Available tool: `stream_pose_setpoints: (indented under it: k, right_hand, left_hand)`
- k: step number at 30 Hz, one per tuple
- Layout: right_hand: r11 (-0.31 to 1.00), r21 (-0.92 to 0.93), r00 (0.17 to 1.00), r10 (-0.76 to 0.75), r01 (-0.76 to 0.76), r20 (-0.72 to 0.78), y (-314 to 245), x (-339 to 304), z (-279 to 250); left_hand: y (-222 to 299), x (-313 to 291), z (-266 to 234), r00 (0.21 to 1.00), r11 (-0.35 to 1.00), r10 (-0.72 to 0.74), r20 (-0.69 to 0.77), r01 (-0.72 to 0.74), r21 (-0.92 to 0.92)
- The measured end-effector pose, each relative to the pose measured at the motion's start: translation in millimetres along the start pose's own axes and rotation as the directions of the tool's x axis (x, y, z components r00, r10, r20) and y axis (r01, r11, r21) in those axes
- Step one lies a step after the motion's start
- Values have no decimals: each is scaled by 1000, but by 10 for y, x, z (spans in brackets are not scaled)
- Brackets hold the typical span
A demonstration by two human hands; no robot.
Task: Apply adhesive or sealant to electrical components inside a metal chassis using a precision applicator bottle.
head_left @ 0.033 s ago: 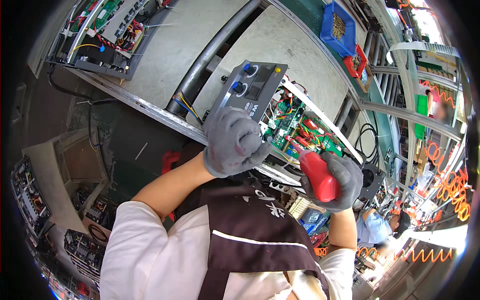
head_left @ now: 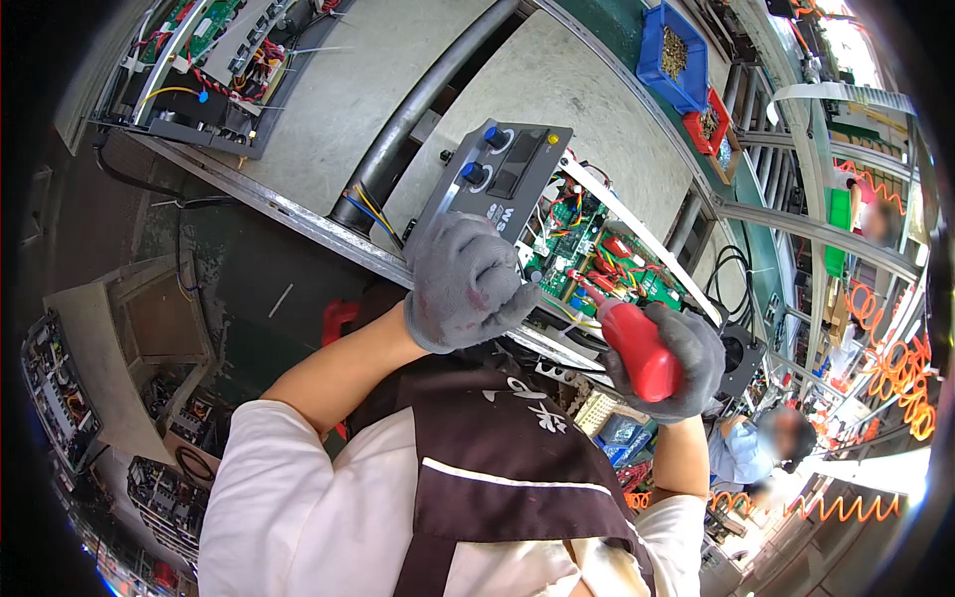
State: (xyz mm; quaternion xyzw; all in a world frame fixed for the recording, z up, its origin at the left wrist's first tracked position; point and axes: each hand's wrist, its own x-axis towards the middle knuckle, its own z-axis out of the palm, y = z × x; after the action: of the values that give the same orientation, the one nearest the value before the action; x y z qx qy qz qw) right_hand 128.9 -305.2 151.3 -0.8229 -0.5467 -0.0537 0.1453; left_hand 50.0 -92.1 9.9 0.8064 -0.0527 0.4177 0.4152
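Observation:
My left hand [head_left: 468, 284], in a grey glove, grips the lower edge of a grey front panel [head_left: 502, 169] that has two blue knobs, a dark display and a yellow lamp. The panel belongs to an open electronic unit showing a green circuit board [head_left: 597, 249] with red, yellow and blue wires. My right hand [head_left: 691, 363], also gloved, is closed around a red-handled screwdriver [head_left: 637, 348]. Its tip points up and left into the wiring beside the board. The unit rests at the near edge of a grey workbench [head_left: 338, 99].
Another open unit [head_left: 199, 60] lies at the bench's far left, and a grey metal tube [head_left: 418, 109] crosses the bench. A blue bin [head_left: 671, 55] and a red bin [head_left: 708, 121] hold small parts. Orange coiled hoses [head_left: 895, 368] hang at right. Another person [head_left: 756, 443] is at lower right.

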Motion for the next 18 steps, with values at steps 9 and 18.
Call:
stream_pose_setpoints:
  k: [9,18]
  right_hand:
    - [913,324,849,365,-247,-381,115,-138,18]
    - [943,178,922,317,-281,-221,206,346,116]
  left_hand:
    - [-1,22,-4,1000,1000,10,10,-10,-3]
    - [-8,-3,6,1000,1000,11,-13,-11,-14]
